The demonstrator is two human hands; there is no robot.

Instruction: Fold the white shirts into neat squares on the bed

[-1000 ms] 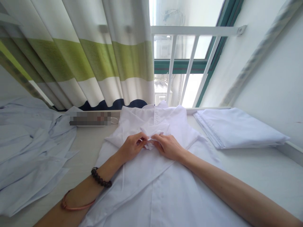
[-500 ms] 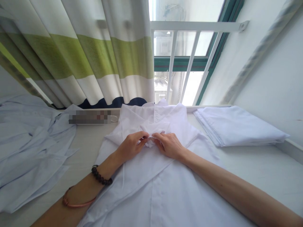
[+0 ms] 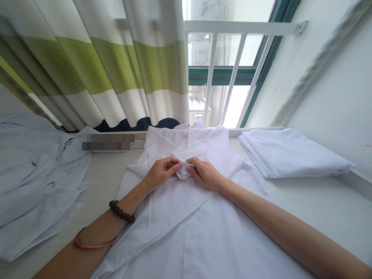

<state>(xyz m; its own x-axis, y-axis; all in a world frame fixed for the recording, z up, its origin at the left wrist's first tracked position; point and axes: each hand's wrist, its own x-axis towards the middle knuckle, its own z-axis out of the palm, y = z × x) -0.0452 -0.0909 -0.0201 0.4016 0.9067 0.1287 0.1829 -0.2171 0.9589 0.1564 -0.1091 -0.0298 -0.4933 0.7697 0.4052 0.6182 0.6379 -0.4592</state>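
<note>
A white button-up shirt (image 3: 192,232) lies flat on the white table, its collar toward the window. My left hand (image 3: 160,173) and my right hand (image 3: 203,173) meet over the chest of the shirt. Both pinch a small bunched bit of its white fabric (image 3: 183,169) between thumb and fingers, right by the button placket. A dark bead bracelet and a thin copper-coloured bangle sit on my left forearm.
A heap of pale blue garments (image 3: 35,174) covers the table's left side. A folded white stack (image 3: 290,153) lies at the right against the wall. A striped curtain (image 3: 110,69) and a barred window (image 3: 229,73) stand behind. A blurred-out object (image 3: 108,142) rests near the sill.
The hands have stayed on the same spot of the shirt, with the fingers working the bunched fabric slightly closer together. The view has tilted down a little.
</note>
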